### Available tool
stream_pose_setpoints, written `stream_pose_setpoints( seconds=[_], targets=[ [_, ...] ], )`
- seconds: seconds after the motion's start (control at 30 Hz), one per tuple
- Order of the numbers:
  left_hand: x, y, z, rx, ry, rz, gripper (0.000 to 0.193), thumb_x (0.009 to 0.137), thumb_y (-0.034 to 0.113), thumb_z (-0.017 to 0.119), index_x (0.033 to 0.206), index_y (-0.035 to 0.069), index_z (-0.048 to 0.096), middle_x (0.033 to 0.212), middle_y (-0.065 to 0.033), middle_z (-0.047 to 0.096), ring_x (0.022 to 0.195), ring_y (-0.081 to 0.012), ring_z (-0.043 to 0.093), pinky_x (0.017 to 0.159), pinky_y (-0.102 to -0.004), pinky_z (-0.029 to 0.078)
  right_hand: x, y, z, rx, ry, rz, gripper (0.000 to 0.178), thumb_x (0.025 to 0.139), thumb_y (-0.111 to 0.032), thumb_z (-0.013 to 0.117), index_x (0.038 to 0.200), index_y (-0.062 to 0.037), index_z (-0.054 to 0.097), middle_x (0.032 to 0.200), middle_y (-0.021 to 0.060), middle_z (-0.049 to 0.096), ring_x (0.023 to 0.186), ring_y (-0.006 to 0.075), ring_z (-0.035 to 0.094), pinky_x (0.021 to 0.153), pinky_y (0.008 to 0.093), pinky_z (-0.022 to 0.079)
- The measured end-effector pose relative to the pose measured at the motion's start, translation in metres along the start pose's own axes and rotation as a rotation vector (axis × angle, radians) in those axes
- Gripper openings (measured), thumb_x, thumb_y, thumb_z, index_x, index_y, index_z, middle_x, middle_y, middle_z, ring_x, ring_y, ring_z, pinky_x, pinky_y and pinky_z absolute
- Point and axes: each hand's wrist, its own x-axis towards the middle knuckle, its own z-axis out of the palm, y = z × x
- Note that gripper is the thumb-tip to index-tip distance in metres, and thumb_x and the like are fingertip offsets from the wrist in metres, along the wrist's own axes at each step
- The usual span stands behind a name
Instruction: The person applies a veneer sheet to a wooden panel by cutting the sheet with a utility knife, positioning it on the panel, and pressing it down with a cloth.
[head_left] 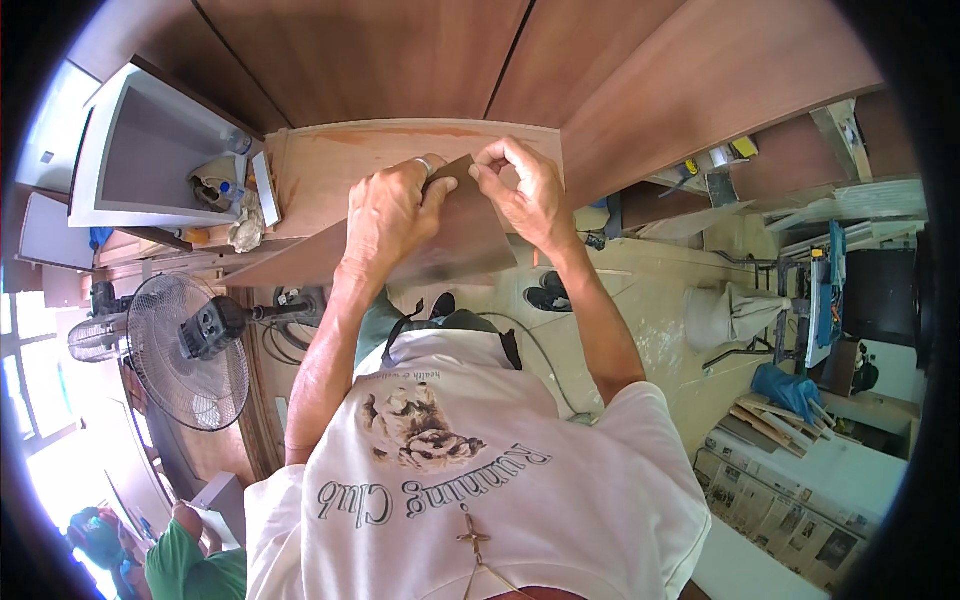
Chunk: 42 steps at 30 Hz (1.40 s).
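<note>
Head view, fingers pinched, brown sheet

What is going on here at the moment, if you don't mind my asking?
A person's left hand and right hand hold a thin brown sheet near its upper corner. A pale wooden surface shows beyond it. A black fan stands to the left; another person in green is at lower left.

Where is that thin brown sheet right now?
In the head view, the thin brown sheet is above centre, its upper corner between the left hand and right hand, partly in front of the light wooden surface.
</note>
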Motion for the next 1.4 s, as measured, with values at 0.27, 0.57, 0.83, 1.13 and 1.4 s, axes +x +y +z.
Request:
stream_pose_setpoints(
  seconds=[0.27, 0.57, 0.83, 1.13, 1.4],
  targets=[
    [-0.002, 0.013, 0.004, 0.014, 0.061, 0.023, 0.023, 0.088, 0.029, 0.070, 0.096, 0.008, 0.072, 0.071, -0.0182, 0.067, 0.068, -0.0382, 0.066, 0.064, -0.0442, 0.052, -0.010, -0.009, 0.007, -0.042, 0.172, -0.032, 0.011, 0.084, 0.004, 0.068, 0.090, 0.0007, 0.060, 0.083, 0.0107, 0.063, 0.074, 0.0222, 0.065, 0.068, 0.0344, 0.051],
    [0.002, 0.023, -0.003, 0.051, 0.111, 0.014, 0.023, 0.089, 0.029, 0.069, 0.098, 0.008, 0.072, 0.067, -0.0182, 0.065, 0.064, -0.0375, 0.066, 0.061, -0.0450, 0.051, -0.005, -0.012, 0.007, -0.044, 0.239, -0.044, 0.009, 0.086, 0.000, 0.068, 0.091, 0.0001, 0.061, 0.084, 0.0099, 0.065, 0.075, 0.0206, 0.064, 0.069, 0.0329, 0.051],
    [-0.002, 0.019, -0.012, -0.067, 0.009, 0.039, 0.024, 0.087, 0.028, 0.074, 0.100, 0.008, 0.074, 0.060, -0.0156, 0.062, 0.051, -0.0297, 0.058, 0.057, -0.0407, 0.048, 0.010, -0.004, -0.032, 0.328, -0.306, 0.276, 0.014, 0.097, -0.015, 0.065, 0.098, -0.0013, 0.064, 0.086, -0.0059, 0.057, 0.079, 0.0027, 0.048, 0.071, 0.0217, 0.043],
    [-0.007, 0.024, -0.009, -0.111, -0.057, 0.052, 0.027, 0.086, 0.027, 0.074, 0.103, 0.006, 0.074, 0.069, -0.0173, 0.066, 0.055, -0.0300, 0.060, 0.060, -0.0392, 0.049, 0.015, 0.006, -0.051, 0.396, -0.543, 0.291, 0.014, 0.096, -0.016, 0.065, 0.093, -0.0028, 0.063, 0.086, -0.0043, 0.056, 0.086, 0.0057, 0.052, 0.080, 0.0250, 0.044],
    [-0.004, 0.034, -0.007, -0.132, -0.147, -0.011, 0.022, 0.086, 0.025, 0.072, 0.103, 0.011, 0.073, 0.078, -0.0169, 0.070, 0.072, -0.0346, 0.067, 0.069, -0.0412, 0.052, 0.021, 0.017, -0.063, 0.497, -0.665, 0.307, 0.012, 0.097, -0.016, 0.064, 0.096, -0.0042, 0.065, 0.089, -0.0033, 0.060, 0.088, 0.0085, 0.056, 0.084, 0.0289, 0.050]
  ],
)
